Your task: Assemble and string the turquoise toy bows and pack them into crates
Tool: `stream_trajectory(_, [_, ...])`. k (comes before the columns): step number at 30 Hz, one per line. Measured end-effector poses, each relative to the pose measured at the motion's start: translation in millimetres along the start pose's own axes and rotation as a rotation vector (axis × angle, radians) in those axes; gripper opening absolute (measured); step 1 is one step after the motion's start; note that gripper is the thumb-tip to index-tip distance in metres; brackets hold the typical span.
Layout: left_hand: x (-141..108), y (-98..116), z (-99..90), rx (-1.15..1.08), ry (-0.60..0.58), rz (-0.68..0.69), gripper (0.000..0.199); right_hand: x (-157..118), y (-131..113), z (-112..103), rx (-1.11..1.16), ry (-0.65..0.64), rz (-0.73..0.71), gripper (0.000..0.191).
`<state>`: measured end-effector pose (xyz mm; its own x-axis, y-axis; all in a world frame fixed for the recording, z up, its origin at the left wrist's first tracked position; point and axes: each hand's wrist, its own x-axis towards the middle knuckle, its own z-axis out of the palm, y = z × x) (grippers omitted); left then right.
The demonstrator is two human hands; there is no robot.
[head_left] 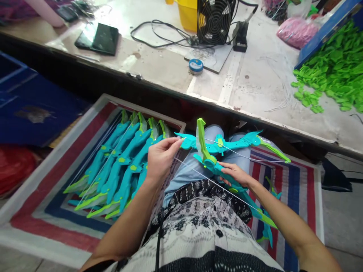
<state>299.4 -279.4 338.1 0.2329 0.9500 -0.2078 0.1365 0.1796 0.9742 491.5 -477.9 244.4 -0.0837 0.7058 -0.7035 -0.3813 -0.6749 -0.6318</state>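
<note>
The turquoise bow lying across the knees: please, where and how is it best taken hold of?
Probably by the turquoise bow's bare stretch right of its yellow-green badge, from above. Its string runs along the near side there, while its left part is crossed by the green limb of the bow in the right hand.

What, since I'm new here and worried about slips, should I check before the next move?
1. Grip of the right hand on the held teal-and-green plastic bow: ok, fingers around a teal section.
2. Grip of the left hand on the thin white string: ok, fingertips pinched, string running straight up to that hand.
3. String fastened at the raised green tip: cannot tell, too fine.
4. Second teal-and-green plastic bow clear of the held one: cannot tell, they overlap in view.
5. Row of teal-and-green plastic bows lying side by side: ok.
</note>
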Motion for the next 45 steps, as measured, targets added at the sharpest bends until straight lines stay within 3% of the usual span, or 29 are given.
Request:
stream_trajectory(8, [23.7, 6.1, 27.2, 0.159, -0.123, 0.193, 0.023, 3.8, -2.8, 7.5, -0.074, 0.025, 0.013, 0.083])
stream_trajectory(23, [25.3, 2.5, 32.4, 0.236, -0.075, 0.321, 0.014, 5.5, -1.9, 15.1, -0.167, 0.053, -0.008, 0.083])
stream_trajectory(26, [21.4, -1.0, 30.6, 0.245, -0.042, 0.353, 0.028, 4.4, 3.3, 21.8, -0.307, 0.084, -0.061, 0.077])
stream_trajectory(28, [17.3, -3.3, 25.6, 0.291, -0.028, 0.354, 0.035, 0.9, 7.6, 24.5, -0.475, 0.115, -0.143, 0.069])
stream_trajectory(31, [8.7, -6.0, 14.3, 0.346, 0.04, 0.334, 0.018, -8.0, 4.6, 25.7, -0.861, 0.195, -0.292, 0.054])
stream_trajectory(34, [-2.0, -7.5, 3.0, 0.357, 0.106, 0.312, 0.014, -10.1, -22.8, 30.9, -1.186, 0.334, -0.524, 0.042])
stream_trajectory(36, [-8.9, -8.0, -2.8, 0.353, 0.123, 0.292, 0.015, -0.7, -53.5, 42.5, -1.209, 0.399, -0.796, 0.037])
stream_trajectory(39, [-16.7, -8.6, -10.3, 0.346, 0.15, 0.265, 0.016, 26.7, -101.9, 70.9, -1.089, 0.326, -1.143, 0.031])
stream_trajectory(42, [-20.9, -10.7, -17.1, 0.345, 0.161, 0.255, 0.016, 51.4, -133.6, 99.3, -1.05, 0.183, -1.298, 0.025])
stream_trajectory(45, [-23.1, -14.2, -20.3, 0.324, 0.165, 0.248, 0.016, 57.7, -144.3, 117.6, -1.079, 0.116, -1.369, 0.022])
